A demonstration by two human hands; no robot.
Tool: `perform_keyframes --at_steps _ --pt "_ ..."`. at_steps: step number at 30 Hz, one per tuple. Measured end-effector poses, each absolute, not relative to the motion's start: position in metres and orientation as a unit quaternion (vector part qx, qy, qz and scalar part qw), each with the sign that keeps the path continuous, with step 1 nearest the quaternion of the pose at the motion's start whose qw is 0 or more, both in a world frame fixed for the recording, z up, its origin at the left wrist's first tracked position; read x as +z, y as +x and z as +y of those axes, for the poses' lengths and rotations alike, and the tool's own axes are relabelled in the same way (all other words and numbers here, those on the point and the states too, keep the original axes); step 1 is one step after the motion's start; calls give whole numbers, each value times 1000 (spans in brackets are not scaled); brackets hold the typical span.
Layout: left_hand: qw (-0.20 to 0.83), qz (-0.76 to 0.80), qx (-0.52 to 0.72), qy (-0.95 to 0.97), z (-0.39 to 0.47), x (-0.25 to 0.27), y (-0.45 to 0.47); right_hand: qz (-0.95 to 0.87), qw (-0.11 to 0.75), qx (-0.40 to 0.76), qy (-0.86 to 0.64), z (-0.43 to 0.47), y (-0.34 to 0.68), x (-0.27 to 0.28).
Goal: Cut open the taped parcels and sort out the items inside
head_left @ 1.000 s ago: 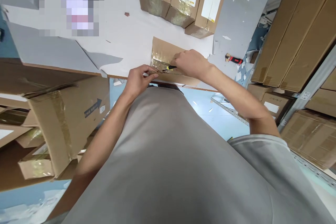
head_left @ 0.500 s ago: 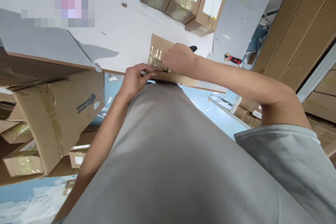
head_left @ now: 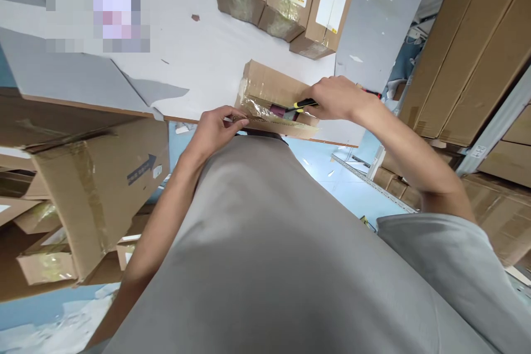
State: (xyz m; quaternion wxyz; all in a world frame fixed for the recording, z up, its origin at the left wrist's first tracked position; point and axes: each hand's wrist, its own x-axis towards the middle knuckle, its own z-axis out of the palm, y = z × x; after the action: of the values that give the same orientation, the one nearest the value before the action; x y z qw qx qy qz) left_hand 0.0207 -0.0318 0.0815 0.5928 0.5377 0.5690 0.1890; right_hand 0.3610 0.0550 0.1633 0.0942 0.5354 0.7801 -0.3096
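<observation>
A small cardboard box (head_left: pixel 276 81) lies at the front edge of the white table, with glossy tape over its left part. Through a gap in its top shows something purple (head_left: pixel 277 110). My right hand (head_left: pixel 335 98) is closed around a black and yellow utility knife (head_left: pixel 305 104), whose tip points left over the gap. At the box's near left corner my left hand (head_left: pixel 219 128) pinches the cardboard edge between thumb and fingers. The inside of the box is mostly hidden.
Several taped boxes (head_left: pixel 290 0) stand at the back of the white table (head_left: pixel 186 38). A red and black tool (head_left: pixel 371 92) lies partly behind my right wrist. Left stands a large open carton (head_left: pixel 103 177); long cartons (head_left: pixel 468 44) fill a rack at right.
My right hand has drawn the utility knife to the right along the box, and the gap with the purple thing now shows. My left hand stays at the box's corner.
</observation>
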Motion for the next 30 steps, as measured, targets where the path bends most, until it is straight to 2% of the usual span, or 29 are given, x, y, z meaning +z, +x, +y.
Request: perform_keyframes --at_steps 3,9,16,24,30 --pt "563 569 186 570 -27 79 19 759 169 -364 513 45 342 177" --pt "509 538 182 647 -8 82 22 734 140 -418 516 8 307 163" --pt "548 412 125 717 28 66 37 764 131 -395 493 -8 310 164" --pt "559 415 140 705 39 47 34 779 196 -363 471 8 307 181" --pt "557 408 142 709 41 45 31 821 256 -266 435 31 291 190"
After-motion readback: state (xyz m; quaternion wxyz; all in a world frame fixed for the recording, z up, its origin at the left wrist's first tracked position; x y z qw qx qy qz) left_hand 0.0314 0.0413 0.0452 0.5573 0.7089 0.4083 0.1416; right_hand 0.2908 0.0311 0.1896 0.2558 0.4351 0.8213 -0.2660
